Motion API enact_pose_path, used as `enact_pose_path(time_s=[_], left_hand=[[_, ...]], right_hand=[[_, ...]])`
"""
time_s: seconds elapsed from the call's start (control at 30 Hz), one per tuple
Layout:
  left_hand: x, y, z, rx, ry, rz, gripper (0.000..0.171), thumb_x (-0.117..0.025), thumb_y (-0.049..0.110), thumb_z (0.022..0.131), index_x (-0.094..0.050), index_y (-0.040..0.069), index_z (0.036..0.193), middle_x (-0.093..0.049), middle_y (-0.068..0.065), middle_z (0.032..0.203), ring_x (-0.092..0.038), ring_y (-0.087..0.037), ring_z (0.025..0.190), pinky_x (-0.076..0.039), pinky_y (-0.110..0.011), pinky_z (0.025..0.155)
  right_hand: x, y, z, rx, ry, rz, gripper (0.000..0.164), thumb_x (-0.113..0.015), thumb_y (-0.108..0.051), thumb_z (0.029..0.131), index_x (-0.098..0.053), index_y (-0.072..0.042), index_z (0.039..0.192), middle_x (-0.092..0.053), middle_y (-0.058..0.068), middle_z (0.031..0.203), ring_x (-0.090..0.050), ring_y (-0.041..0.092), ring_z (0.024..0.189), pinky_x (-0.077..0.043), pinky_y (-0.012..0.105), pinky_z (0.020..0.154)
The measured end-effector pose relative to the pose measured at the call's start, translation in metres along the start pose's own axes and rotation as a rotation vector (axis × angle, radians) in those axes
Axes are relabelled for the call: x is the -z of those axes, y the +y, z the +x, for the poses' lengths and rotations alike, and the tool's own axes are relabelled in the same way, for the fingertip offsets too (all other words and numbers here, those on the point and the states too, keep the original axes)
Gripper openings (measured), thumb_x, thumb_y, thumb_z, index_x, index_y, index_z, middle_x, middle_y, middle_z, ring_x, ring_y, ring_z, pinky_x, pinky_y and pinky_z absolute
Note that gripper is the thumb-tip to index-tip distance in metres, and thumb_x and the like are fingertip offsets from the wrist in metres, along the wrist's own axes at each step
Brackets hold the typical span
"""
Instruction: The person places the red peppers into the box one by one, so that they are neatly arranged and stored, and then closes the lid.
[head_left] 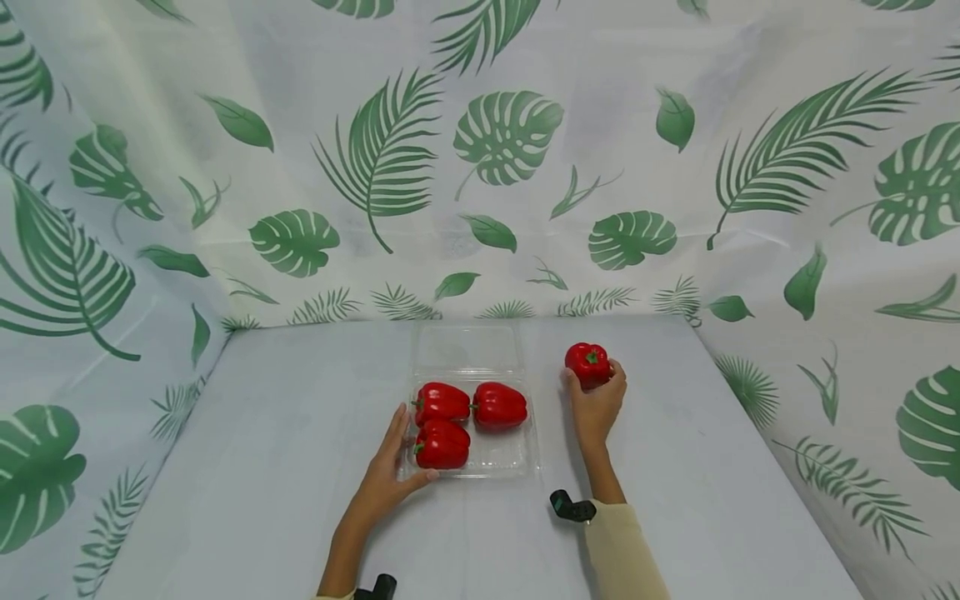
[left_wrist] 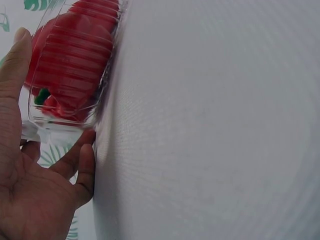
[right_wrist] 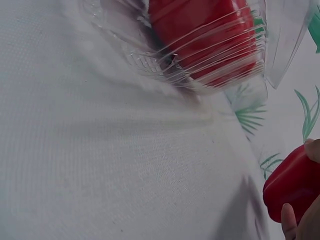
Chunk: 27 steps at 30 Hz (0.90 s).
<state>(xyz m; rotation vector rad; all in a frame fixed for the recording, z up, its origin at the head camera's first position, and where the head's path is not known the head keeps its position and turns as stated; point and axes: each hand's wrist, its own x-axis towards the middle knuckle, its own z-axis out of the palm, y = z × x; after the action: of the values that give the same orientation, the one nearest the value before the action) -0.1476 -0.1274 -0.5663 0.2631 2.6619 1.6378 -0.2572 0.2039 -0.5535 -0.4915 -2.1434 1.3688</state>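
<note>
Shows white sheeting (head_left: 420, 271) across the upper half of the frame and down both edges, printed with green leaves (head_left: 295, 242). Has a feathery frond (head_left: 375, 162) left of upper centre and a split leaf (head_left: 510, 137) at upper centre. Shows a pale tabletop (head_left: 292, 408) across the lower middle.

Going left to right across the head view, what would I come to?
Left hand, left two red peppers in the clear container, third pepper beside them, fourth pepper gripped by the right hand.

White leaf-print backdrop (head_left: 555, 233), pale grey tabletop (head_left: 285, 467)
</note>
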Motion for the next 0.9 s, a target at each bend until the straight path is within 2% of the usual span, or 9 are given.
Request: enact_pose_path(time_s=[0.13, 0.27, 0.4, 0.57, 0.77, 0.9], left_hand=[[0.000, 0.000, 0.000, 0.002, -0.003, -0.010, 0.104, -0.081, 0.041, 0.077, -0.017, 0.026, 0.158, -0.011, 0.004, 0.165, -0.034, -0.033, 0.145, -0.036, -0.049, 0.112], [0.000, 0.000, -0.001, 0.000, -0.009, -0.015, 0.105, -0.081, 0.041, 0.077, -0.017, 0.022, 0.158, -0.011, 0.003, 0.166, -0.030, -0.032, 0.147, -0.035, -0.048, 0.113], [0.000, 0.001, -0.002, -0.004, -0.010, -0.008, 0.105, -0.081, 0.042, 0.077, -0.018, 0.020, 0.158, -0.011, 0.003, 0.166, -0.029, -0.031, 0.147, -0.035, -0.048, 0.113], [-0.001, 0.001, -0.001, -0.012, -0.010, 0.000, 0.104, -0.080, 0.043, 0.077, -0.018, 0.019, 0.158, -0.011, 0.003, 0.166, -0.025, -0.030, 0.149, -0.035, -0.048, 0.112], [-0.001, 0.001, 0.000, -0.006, -0.011, -0.003, 0.105, -0.081, 0.044, 0.077, -0.018, 0.020, 0.158, -0.011, 0.003, 0.166, -0.024, -0.030, 0.149, -0.035, -0.047, 0.112], [-0.001, 0.000, 0.000, 0.003, -0.005, 0.003, 0.105, -0.080, 0.043, 0.077, -0.017, 0.021, 0.158, -0.011, 0.002, 0.166, -0.025, -0.031, 0.149, -0.036, -0.047, 0.111]], right_hand=[[0.004, -0.003, -0.003, 0.010, 0.004, 0.055, 0.079, -0.076, -0.020, 0.084, -0.030, -0.004, 0.145, -0.036, 0.016, 0.150, -0.034, 0.030, 0.142, -0.036, 0.053, 0.115], [0.007, -0.007, -0.008, 0.045, 0.002, 0.088, 0.076, -0.077, -0.020, 0.083, -0.034, -0.002, 0.144, -0.039, 0.017, 0.146, -0.037, 0.031, 0.138, -0.039, 0.054, 0.113], [0.011, -0.009, -0.013, 0.084, 0.014, 0.116, 0.077, -0.079, -0.023, 0.081, -0.037, -0.005, 0.143, -0.042, 0.014, 0.145, -0.040, 0.027, 0.135, -0.045, 0.055, 0.107], [0.017, -0.013, -0.015, 0.111, 0.013, 0.145, 0.078, -0.080, -0.026, 0.080, -0.038, -0.007, 0.143, -0.043, 0.011, 0.144, -0.040, 0.025, 0.133, -0.046, 0.056, 0.104], [0.023, -0.021, -0.015, 0.076, -0.040, 0.245, 0.077, -0.081, -0.023, 0.081, -0.035, -0.011, 0.141, -0.043, 0.006, 0.144, -0.039, 0.020, 0.133, -0.047, 0.056, 0.104], [0.026, -0.027, -0.017, 0.064, -0.087, 0.265, 0.077, -0.080, -0.021, 0.082, -0.033, -0.011, 0.143, -0.043, 0.006, 0.144, -0.039, 0.018, 0.131, -0.050, 0.054, 0.102]])
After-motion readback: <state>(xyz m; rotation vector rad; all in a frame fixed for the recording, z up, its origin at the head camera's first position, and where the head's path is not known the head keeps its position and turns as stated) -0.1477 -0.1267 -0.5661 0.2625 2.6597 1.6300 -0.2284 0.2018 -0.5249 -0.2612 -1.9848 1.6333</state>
